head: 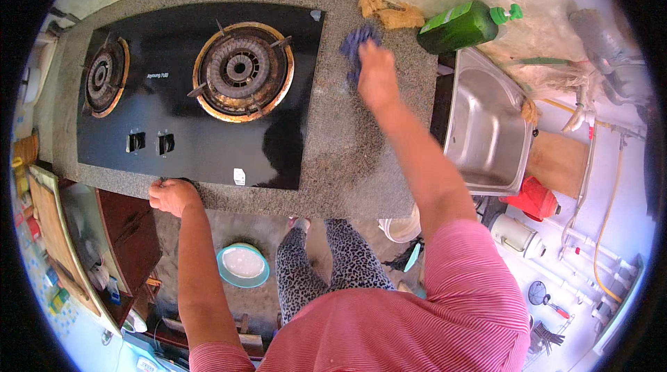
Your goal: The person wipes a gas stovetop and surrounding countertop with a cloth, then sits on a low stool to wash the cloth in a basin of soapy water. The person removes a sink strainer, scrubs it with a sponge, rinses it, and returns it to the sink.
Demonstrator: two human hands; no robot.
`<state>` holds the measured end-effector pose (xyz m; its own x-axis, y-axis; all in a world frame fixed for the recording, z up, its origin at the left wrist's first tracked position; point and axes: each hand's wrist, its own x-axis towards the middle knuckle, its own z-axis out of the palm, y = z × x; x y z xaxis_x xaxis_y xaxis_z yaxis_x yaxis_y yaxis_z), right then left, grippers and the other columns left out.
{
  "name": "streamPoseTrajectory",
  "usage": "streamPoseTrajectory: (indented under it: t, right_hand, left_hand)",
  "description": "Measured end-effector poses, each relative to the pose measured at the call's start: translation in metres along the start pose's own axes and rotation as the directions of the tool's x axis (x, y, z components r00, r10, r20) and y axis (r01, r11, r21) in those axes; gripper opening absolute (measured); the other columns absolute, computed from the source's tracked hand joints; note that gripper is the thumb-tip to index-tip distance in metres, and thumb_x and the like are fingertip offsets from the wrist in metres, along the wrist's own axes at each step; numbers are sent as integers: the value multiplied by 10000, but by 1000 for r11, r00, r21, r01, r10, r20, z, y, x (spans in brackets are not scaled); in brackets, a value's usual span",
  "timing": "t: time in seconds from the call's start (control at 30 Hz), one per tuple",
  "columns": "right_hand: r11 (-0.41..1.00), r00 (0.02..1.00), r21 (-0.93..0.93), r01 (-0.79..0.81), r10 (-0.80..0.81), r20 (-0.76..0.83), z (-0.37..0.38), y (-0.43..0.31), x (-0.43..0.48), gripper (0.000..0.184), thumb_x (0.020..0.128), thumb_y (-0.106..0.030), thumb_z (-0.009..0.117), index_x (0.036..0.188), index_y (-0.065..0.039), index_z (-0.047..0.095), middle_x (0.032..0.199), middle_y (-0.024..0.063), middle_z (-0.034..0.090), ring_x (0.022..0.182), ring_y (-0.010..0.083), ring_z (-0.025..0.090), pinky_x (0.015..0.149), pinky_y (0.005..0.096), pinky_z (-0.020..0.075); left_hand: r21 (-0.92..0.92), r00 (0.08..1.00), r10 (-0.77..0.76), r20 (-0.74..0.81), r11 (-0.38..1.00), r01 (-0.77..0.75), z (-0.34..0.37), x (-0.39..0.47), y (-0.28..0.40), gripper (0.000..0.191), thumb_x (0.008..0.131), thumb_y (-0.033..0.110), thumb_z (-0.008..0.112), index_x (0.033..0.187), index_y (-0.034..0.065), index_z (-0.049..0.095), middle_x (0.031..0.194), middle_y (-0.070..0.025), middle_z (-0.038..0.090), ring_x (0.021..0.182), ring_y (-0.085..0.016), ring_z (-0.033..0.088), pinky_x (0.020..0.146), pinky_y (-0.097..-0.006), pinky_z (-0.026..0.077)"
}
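My right hand point(376, 72) presses a crumpled blue cloth point(359, 41) onto the speckled stone countertop point(344, 163), to the right of the gas stove. My left hand point(174, 196) rests at the counter's front edge, below the stove's two knobs, its fingers curled; whether it holds anything is hidden. The black glass-topped gas stove point(234, 148) has a large burner point(239, 67) at its right and another burner point(103, 76) at its left, both with brown-stained rings. Tan rags point(398, 16) lie behind the blue cloth, near the wall.
A green pump bottle point(456, 28) stands at the counter's back right corner. Beyond it is a stainless steel sink point(490, 127). An open wooden cabinet point(125, 231) is at the lower left. On the floor sits a turquoise basin point(244, 283), and a white bucket point(401, 231) stands under the counter's edge.
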<state>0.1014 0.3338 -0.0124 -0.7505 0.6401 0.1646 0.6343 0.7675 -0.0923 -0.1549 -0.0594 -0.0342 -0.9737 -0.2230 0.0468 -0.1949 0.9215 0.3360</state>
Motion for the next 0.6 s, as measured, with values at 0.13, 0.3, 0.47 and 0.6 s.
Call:
streamPoseTrajectory:
  t: [0.13,0.3,0.47,0.6]
  right_hand:
    - [967,987,212,138,-153,53,-39,-68,-118,466,762,64,545,1225,25,569,1310,235,521,1142,390,502,1001,440,410]
    - [999,997,41,-28,25,69,-31,13,-115,447,799,60,507,1242,26,549,1299,234,524,1165,438,476,1039,474,374]
    - [953,959,-144,-266,246,-143,-3,112,-61,424,880,-116,550,1255,80,516,1369,293,459,1302,465,377,1138,455,282]
    - [944,937,9,-331,330,-114,-17,50,-111,457,932,-178,570,1294,82,472,1384,333,427,1296,500,384,1113,482,320]
  left_hand:
    - [23,1000,-9,-16,1000,9,-4,2,-5,232,948,203,461,1140,78,499,1210,-187,445,1047,-386,543,775,-484,506]
    - [55,999,21,-33,998,-20,-1,2,-7,224,952,197,455,1138,80,496,1208,-190,451,1044,-382,545,770,-484,508]
    - [25,999,31,-15,999,-30,11,2,-6,211,951,190,452,1117,74,509,1212,-200,454,1037,-389,547,780,-490,507]
    - [13,998,47,-43,999,-47,4,2,-7,207,934,179,474,1104,68,512,1205,-212,454,1024,-406,547,780,-501,512]
